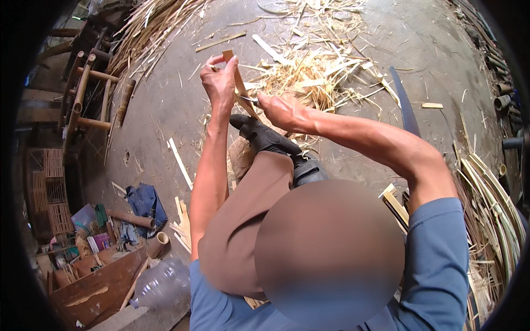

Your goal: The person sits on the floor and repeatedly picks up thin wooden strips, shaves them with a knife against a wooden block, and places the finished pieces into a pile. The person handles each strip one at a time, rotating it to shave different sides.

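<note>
My left hand [221,83] is closed on the far end of a flat bamboo strip [239,83], fingers and thumb pinching it. The strip slants down toward my black shoe [268,137], and its near end lies by the shoe. In my right hand [284,113] is a knife [249,101], its handle mostly hidden by the fingers. The short blade meets the strip below my left hand. A brown wooden block [240,157] shows beside the shoe. Just beyond my hands spreads a heap of pale shavings [303,83].
A dark saw blade [404,102] lies on the floor to the right. Split strips [494,204] are bundled along the right side. To the left stand bamboo frames [83,94], with a clear plastic jug [163,282] and a wooden box [99,287] at near left. A blurred disc covers the lower middle.
</note>
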Demonstrator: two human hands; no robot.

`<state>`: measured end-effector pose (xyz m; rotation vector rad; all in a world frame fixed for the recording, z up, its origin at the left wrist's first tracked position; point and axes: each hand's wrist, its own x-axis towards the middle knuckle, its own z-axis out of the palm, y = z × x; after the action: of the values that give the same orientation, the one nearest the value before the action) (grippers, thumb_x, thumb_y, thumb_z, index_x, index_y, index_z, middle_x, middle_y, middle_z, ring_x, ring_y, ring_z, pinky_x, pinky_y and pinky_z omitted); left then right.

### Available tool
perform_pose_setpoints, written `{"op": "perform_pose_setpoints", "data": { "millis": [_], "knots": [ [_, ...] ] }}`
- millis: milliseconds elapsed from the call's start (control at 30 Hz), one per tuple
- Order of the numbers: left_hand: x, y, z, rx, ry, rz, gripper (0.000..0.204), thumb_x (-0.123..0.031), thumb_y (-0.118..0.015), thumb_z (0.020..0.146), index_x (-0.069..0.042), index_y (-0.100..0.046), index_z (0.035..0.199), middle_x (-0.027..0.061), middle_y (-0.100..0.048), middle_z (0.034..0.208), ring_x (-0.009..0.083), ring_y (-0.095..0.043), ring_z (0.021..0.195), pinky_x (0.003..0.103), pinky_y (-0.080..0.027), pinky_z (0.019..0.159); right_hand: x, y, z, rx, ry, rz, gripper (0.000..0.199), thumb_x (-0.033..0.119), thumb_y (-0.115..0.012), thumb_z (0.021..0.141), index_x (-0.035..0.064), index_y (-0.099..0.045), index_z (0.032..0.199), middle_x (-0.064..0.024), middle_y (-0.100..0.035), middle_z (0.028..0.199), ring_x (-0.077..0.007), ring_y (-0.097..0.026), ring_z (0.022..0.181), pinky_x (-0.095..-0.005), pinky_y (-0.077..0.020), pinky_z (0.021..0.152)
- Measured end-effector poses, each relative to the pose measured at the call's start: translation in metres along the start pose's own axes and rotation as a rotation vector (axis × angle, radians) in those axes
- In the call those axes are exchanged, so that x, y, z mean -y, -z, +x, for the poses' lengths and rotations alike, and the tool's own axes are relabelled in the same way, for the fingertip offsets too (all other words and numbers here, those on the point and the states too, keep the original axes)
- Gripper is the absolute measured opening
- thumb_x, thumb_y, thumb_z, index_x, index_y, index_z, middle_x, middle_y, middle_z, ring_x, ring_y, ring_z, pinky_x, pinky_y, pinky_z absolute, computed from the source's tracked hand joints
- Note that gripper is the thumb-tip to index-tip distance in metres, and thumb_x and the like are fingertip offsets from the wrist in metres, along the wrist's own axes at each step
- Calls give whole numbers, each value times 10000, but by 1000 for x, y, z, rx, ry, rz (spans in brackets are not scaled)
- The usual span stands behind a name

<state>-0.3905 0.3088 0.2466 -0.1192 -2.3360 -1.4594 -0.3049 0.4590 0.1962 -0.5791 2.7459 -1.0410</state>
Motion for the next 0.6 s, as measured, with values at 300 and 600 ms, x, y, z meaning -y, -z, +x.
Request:
{"op": "perform_pose_setpoints", "data": {
  "millis": [300,600],
  "knots": [
    [-27,18,-57,79,157,-223,411,-244,-823,835,-17,-665,1140,-46,-557,743,56,-498,630,212,-407,557,-5,-62,-59,-94,-52,315,343,260,-604,908,-26,-475,1048,-298,-648,893,-497,-639,847,-541,-508,736],
    [-19,58,-89,14,85,-251,313,-262,-828,824,-47,-721,1025,-43,-592,723,47,-477,597,230,-337,490,-2,-71,-68,44,13,479,127,64,-527,830,46,-461,938,-162,-521,697,-339,-567,698,-478,-444,626]
  ]
}}
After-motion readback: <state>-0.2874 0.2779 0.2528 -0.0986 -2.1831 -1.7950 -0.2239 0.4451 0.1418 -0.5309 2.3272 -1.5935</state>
